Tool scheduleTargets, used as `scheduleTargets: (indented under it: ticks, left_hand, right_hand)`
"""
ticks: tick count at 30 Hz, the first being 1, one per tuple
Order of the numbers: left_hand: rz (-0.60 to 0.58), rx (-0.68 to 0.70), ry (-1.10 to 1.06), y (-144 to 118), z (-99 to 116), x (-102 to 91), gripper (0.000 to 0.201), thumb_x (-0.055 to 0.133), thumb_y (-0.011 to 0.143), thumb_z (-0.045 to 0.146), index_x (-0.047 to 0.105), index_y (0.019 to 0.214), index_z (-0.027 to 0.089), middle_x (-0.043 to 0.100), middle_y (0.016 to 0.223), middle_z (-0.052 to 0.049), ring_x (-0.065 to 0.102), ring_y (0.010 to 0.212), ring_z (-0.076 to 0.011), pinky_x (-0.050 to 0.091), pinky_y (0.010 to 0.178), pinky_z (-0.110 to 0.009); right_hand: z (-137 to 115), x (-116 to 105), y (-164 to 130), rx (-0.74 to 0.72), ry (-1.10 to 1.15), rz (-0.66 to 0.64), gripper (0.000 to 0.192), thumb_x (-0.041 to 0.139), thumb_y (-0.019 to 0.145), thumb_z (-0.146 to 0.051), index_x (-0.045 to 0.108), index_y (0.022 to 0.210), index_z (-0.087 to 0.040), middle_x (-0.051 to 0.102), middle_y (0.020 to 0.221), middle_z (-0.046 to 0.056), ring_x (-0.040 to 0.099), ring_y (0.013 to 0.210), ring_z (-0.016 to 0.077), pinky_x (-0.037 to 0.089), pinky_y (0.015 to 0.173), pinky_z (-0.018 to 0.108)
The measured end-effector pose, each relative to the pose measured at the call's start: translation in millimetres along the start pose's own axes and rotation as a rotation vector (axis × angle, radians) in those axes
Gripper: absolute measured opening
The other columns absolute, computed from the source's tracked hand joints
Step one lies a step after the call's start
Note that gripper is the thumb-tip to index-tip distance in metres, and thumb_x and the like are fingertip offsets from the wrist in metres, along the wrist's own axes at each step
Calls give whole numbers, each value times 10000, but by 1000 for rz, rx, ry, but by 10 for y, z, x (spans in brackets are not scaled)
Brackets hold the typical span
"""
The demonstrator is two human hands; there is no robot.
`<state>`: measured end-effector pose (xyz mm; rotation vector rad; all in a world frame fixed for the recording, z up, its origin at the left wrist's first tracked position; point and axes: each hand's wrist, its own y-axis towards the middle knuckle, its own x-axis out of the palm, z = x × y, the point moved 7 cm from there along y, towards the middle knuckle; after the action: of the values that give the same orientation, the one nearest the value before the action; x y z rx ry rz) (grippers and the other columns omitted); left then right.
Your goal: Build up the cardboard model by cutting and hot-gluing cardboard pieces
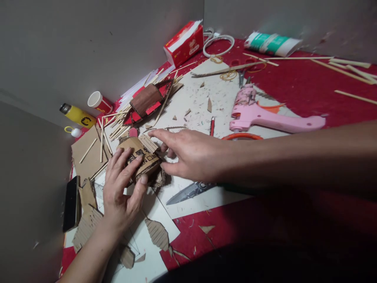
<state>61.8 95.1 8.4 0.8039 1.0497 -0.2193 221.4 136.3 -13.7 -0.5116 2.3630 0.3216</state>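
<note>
A rounded brown cardboard piece (137, 153) with black printed characters lies on the white sheet in front of me. My left hand (122, 184) holds it from the near left, fingers over its top and thumb along the near side. On its upper right sits a small ribbed strip of corrugated cardboard (149, 144). My right hand (188, 153) reaches in from the right, its index fingertip at that strip and its thumb close to the piece's right end. The index finger and thumb are apart; the other fingers are curled, and I see nothing held between them.
Orange-handled scissors (188, 193) lie below my right hand, a pink glue gun (265, 118) beyond it. A brown-and-red cardboard model (147, 100) rests among wooden sticks. A phone (71, 204), yellow bottle (78, 115), paper cup (99, 103) and tissue pack (185, 44) stand around.
</note>
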Motion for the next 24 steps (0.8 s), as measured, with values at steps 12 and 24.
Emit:
scheduleTargets:
  ticks: [12, 24]
  left_hand:
    - [67, 30, -18, 20, 1, 46, 454, 670, 829, 139, 615, 1246, 310, 623, 1350, -45, 501, 1332, -290, 399, 1088, -630]
    - [17, -37, -57, -20, -18, -50, 523, 662, 862, 270, 537, 1369, 293, 518, 1462, -80, 434, 1381, -313, 332, 1147, -593]
  right_hand:
    - [-9, 52, 24, 14, 21, -61, 395, 641, 773, -195, 642, 1166, -162, 733, 904, 57, 652, 772, 197, 467, 657, 277]
    - [40, 25, -42, -8, 2, -26, 387, 618, 807, -225, 625, 1182, -128, 732, 984, 93, 673, 837, 215, 472, 682, 294]
